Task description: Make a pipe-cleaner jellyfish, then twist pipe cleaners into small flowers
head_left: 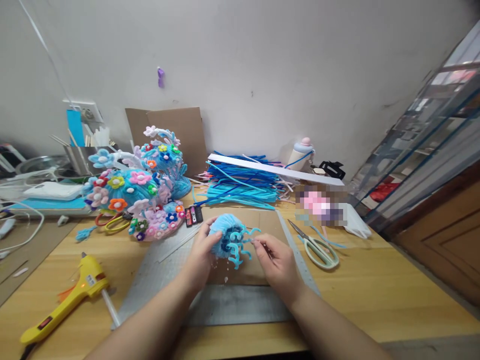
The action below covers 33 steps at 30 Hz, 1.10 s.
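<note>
My left hand (202, 252) is wrapped round a light-blue fuzzy pipe-cleaner jellyfish (226, 226), tilted so its hollow underside faces right. Several curly blue strands (235, 250) hang out of it, and small clear beads (226, 279) dangle below. The fingertips of my right hand (275, 260) pinch the end of one strand at the jellyfish's right side. Both hands are above a piece of brown cardboard (247, 275) lying on a grey cutting mat (225, 310).
At the left lies a yellow glue gun (71, 295); flowered pipe-cleaner pieces (127, 190) stand behind it. Blue pipe cleaners (243, 192) are heaped at the back under a white strip (273, 169). Green-handled scissors (318, 252) rest at the right, near a white bottle (300, 152).
</note>
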### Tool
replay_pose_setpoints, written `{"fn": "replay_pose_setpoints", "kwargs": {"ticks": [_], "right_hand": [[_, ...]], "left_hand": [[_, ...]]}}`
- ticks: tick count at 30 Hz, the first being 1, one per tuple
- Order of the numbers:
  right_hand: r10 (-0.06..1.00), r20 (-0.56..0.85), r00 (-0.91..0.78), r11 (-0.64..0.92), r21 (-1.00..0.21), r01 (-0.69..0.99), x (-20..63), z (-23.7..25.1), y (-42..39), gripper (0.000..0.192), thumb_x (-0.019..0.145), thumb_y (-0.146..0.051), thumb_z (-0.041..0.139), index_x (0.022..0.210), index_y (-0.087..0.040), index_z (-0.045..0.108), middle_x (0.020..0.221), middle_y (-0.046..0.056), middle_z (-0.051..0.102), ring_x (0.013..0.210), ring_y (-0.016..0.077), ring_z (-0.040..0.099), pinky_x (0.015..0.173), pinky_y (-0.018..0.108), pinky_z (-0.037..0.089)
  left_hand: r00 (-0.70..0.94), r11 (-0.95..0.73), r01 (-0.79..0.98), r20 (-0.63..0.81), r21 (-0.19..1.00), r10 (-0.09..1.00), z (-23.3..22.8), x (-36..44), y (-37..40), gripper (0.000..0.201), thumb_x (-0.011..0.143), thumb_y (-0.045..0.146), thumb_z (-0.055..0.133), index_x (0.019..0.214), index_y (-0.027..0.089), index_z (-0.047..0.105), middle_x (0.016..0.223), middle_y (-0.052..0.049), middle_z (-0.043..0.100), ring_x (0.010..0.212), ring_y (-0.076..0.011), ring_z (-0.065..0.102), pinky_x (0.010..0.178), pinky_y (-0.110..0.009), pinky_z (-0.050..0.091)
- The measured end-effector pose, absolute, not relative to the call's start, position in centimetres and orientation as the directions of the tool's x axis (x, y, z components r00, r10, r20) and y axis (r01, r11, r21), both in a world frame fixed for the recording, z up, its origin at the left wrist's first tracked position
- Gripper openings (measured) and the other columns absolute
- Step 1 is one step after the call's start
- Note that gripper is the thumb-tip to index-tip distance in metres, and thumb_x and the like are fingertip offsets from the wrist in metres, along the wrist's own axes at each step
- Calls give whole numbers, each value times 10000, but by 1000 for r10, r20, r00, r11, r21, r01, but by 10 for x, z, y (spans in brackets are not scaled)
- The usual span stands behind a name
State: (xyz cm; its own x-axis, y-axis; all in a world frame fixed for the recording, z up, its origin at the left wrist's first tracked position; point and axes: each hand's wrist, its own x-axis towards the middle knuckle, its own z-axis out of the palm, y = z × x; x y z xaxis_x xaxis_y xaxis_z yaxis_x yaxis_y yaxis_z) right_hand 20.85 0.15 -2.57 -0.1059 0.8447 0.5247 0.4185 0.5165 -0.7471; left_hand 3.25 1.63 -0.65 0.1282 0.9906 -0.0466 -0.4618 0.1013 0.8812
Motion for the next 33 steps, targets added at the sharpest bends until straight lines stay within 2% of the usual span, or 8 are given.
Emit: {"fn": "replay_pose_setpoints", "kwargs": {"ticks": [5,9,13,16,20,25,28,33], "right_hand": [[787,561,-257,616,-687,385,213,-24,-5,184,878,-263,471,746,-183,573,635,10,516,586,152,477,572,287,355],[742,667,-64,659,-709,252,216,-25,-4,239,904,-316,388,813,-201,577,723,38,538,684,188,519,636,323,400],[752,640,158,644,-764,33,217,5,9,294,884,-485,420,995,-250,558,966,61,555,917,224,546,831,382,433],[777,605,-173,565,-792,-230,221,44,18,665,718,-696,543,1248,-308,440,1298,80,467,1193,279,461,978,441,385],[625,553,-550,471,-830,-300,227,81,25,907,590,-646,706,1361,-330,350,1362,70,426,1243,308,438,962,466,413],[661,615,-431,549,-787,-280,226,97,27,847,609,-593,723,1343,-345,380,1364,50,440,1219,304,464,962,458,424],[687,621,-378,539,-784,-308,228,103,29,863,590,-642,705,1328,-321,392,1341,70,463,1185,317,493,958,468,422],[740,580,-341,516,-814,-265,236,109,30,942,559,-719,669,1346,-305,360,1337,89,467,1184,322,492,941,455,436]], "left_hand": [[87,-295,-128,307,947,948,6,15,13,424,790,238,576,1206,246,495,1261,-76,510,1185,-276,469,976,-402,393],[334,-783,246,709,571,621,45,-2,-1,624,670,106,620,1251,286,479,1359,-80,360,1288,-317,330,1072,-492,268],[642,-855,334,568,397,515,99,-3,-8,646,671,85,610,1273,278,476,1348,-105,364,1278,-297,354,1063,-457,321],[804,-879,305,396,366,444,137,8,-7,637,664,118,638,1260,305,512,1348,-90,409,1269,-305,380,1051,-449,358],[873,-897,253,313,362,373,177,25,-5,631,651,62,628,1225,316,567,1331,-59,475,1214,-298,466,1003,-426,425],[787,-874,217,452,434,420,193,26,2,568,667,167,703,1204,302,573,1326,-59,491,1248,-285,428,1032,-435,390],[496,-776,111,642,621,585,182,21,4,488,765,361,644,1228,256,531,1220,-82,556,1142,-259,507,957,-397,444],[176,-634,222,609,740,773,149,24,-8,128,835,334,589,835,206,593,775,-9,567,742,-147,545,693,-262,456]]}}
